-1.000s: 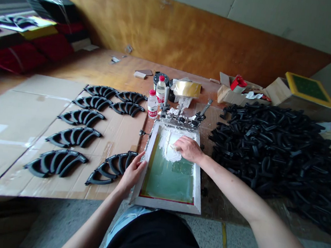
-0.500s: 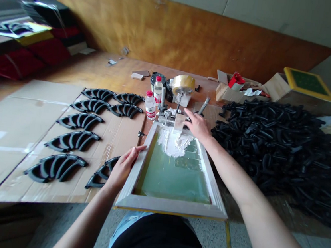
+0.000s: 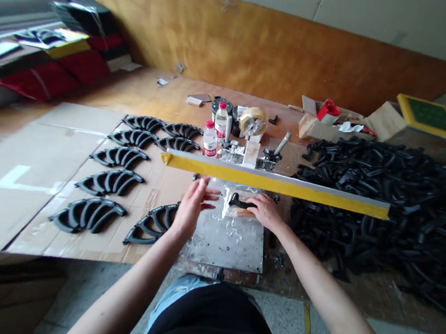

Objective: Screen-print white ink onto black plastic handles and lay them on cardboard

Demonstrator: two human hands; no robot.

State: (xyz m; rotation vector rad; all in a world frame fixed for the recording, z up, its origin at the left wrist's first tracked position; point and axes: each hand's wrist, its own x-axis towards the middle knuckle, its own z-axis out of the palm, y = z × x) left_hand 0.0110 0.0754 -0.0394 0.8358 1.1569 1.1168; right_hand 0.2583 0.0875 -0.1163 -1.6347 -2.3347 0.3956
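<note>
The screen-printing frame [image 3: 277, 184] is tilted up, so I see only its yellow and grey front edge above my hands. Below it, a black plastic handle [image 3: 239, 200] lies on a taped holder on the metal base plate [image 3: 225, 243]. My right hand [image 3: 265, 210] has its fingers closed on the handle's right end. To the left, my left hand [image 3: 194, 204] is held over the plate's edge, fingers apart and nothing in them. A squeegee [image 3: 251, 153] rests upright at the clamp behind the frame.
Rows of black handles [image 3: 109, 181] fan out on cardboard [image 3: 60, 168] at left. A large heap of black handles [image 3: 371, 218] lies at right. Two red-capped bottles [image 3: 210, 141], a tape roll [image 3: 252, 121] and an open carton [image 3: 309, 126] stand behind.
The screen frame has swung up from lying flat, baring the plate and handle. My right hand has come down from the squeegee to the handle; my left has left the frame's side.
</note>
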